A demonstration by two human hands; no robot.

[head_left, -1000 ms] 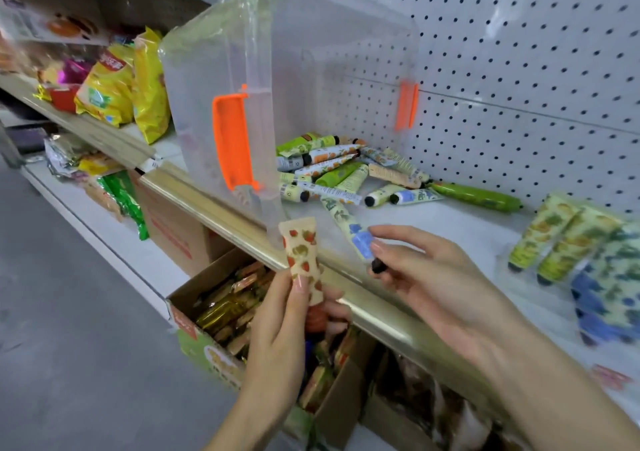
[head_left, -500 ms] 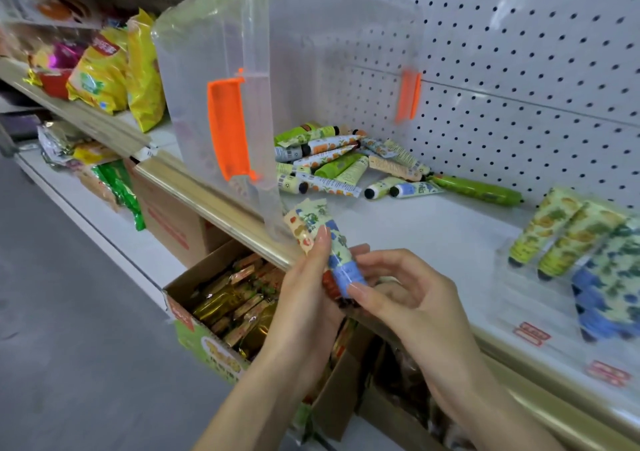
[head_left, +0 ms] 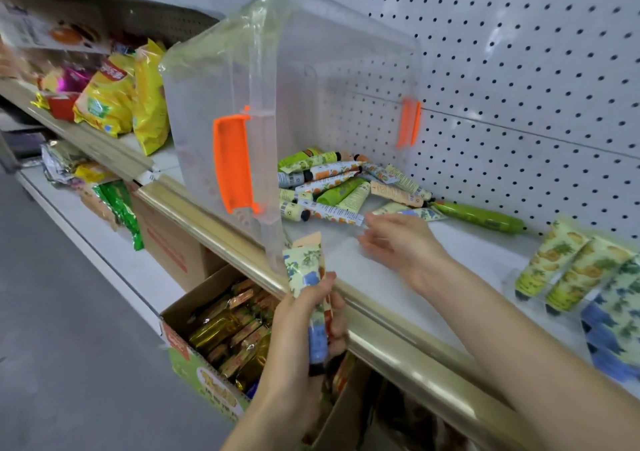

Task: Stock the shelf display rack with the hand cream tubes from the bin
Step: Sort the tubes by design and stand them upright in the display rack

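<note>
Gripped two hand cream tubes in the left hand (head_left: 304, 315), fingers curled round them, just in front of the shelf (head_left: 398, 298) edge: a blue-flowered tube (head_left: 306, 270) upright with crimp end up, and a second tube (head_left: 308, 239) mostly hidden behind it. Held the right hand (head_left: 398, 242) out low over the shelf, fingers loosely spread and clasping nothing, fingertips just beside the nearest tube of the pile (head_left: 329, 182). Saw that pile lying loose at the mouth of the clear bin (head_left: 311, 87), tipped on its side with orange latches (head_left: 232, 163). Noted a green tube (head_left: 481, 220) lying apart by the pegboard (head_left: 519, 52). Found several tubes already leaning in the display rack (head_left: 509, 284) at the right. Spotted a cardboard box (head_left: 194, 308) below.
</note>
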